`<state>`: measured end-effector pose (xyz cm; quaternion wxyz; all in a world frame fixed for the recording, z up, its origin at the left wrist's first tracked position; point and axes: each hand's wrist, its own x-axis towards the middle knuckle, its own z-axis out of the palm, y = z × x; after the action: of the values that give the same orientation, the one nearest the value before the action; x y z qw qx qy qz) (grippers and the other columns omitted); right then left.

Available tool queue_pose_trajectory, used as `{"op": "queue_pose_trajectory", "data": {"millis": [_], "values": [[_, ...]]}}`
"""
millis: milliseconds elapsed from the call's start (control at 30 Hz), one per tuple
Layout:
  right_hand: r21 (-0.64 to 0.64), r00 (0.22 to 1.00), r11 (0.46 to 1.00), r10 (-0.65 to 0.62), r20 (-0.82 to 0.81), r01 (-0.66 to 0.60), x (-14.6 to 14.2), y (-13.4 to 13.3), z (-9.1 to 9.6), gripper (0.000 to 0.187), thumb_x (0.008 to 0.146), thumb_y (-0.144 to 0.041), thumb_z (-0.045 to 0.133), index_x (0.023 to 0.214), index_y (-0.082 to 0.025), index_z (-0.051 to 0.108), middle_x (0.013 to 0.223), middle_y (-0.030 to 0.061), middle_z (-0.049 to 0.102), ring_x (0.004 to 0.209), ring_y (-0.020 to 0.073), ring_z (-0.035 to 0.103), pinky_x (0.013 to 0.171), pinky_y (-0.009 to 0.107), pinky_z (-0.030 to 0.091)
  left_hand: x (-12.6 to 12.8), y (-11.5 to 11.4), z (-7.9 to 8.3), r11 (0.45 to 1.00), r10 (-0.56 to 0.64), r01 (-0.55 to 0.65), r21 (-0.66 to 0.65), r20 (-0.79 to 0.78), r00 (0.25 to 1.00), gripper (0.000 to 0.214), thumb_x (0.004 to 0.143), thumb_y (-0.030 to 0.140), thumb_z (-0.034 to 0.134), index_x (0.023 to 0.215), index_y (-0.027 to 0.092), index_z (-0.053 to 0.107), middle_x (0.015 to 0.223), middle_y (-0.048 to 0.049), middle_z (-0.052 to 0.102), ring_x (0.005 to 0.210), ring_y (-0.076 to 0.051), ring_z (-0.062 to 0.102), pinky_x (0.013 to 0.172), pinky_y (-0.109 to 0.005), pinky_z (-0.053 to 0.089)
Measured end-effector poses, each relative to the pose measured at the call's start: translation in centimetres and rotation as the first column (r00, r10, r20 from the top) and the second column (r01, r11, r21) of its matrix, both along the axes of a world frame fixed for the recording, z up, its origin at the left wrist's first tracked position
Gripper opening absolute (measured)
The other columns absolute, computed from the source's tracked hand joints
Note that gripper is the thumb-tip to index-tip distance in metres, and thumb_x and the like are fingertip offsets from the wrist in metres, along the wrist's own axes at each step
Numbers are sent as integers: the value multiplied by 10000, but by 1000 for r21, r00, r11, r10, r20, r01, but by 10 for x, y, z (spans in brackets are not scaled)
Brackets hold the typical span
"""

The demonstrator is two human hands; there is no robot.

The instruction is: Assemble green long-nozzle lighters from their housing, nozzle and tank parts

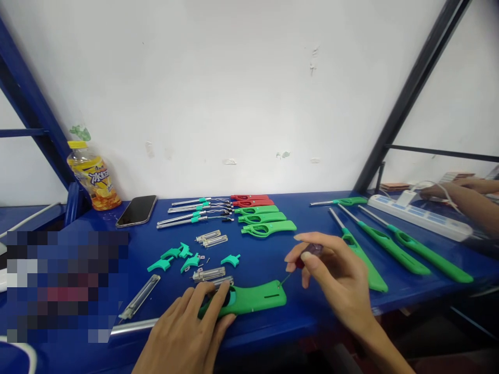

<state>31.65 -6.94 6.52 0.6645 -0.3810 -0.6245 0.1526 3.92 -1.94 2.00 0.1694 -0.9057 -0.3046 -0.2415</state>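
Observation:
My left hand [191, 324] is wrapped over the trigger end of a green gas lighter [259, 299] lying at the table's front edge; its metal tube [134, 326] sticks out to the left. In my right hand [337, 283] is a small screwdriver with a dark handle [310, 254]. Its thin shaft [287, 278] slants down to the hole at the lighter's right end. Beyond my left hand lie several teal triggers [189, 263], clear fuel tanks [210, 274] and tiny metal bits. One longer clear tank [140, 297] rests to the left.
Lighter tubes with wires [181, 221], red casings [253, 202] and green casings [268, 228] line the back. Several whole green lighters [393, 246] lie right, near a white power strip [421, 217]. A phone [137, 210] and drink bottle [95, 179] stand left. Another person's arm [468, 202] shows far right.

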Motion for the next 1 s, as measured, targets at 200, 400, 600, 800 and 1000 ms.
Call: {"op": "queue_pose_trajectory", "data": {"millis": [200,400,600,800,1000], "values": [[-16,999,999,32,-10,-32,-3,-2,4,203,1061,-279,714,1220,-387,780,842,-25,789,685,115,747,484,139,552,1,3,-3,1000,-11,11,17,6,1000,427,1174,355,347,1528,230,552,1284,-82,737,1088,-249,760,877,-370,650],[-61,994,993,105,11,-104,-4,1,8,186,1081,-305,682,1222,-365,790,868,-3,801,712,130,757,513,157,567,-4,3,-8,1000,15,-15,22,-7,1000,430,1176,386,354,1535,272,560,1299,-62,743,1079,-231,772,869,-333,656],[-53,1000,998,-28,6,28,1,9,5,281,1143,-352,546,1354,-344,731,1186,68,778,1043,204,756,741,271,643,-10,12,-18,994,1,3,105,-38,999,486,1166,436,383,1600,260,512,1340,-77,743,1090,-262,787,876,-366,675],[-4,999,999,-47,3,47,-12,24,5,220,982,-325,816,1198,-341,777,930,1,729,818,182,696,786,329,599,-11,12,-20,995,9,0,105,-85,996,488,1164,398,390,1619,257,494,1382,-84,736,1142,-276,776,904,-383,681],[-60,997,995,75,15,-74,-8,23,5,250,1097,-342,633,1316,-346,754,1154,66,747,931,207,752,781,340,629,-8,8,-13,998,13,-8,65,-77,997,483,1173,402,352,1605,256,512,1358,-83,744,1149,-264,770,909,-367,673]]}}
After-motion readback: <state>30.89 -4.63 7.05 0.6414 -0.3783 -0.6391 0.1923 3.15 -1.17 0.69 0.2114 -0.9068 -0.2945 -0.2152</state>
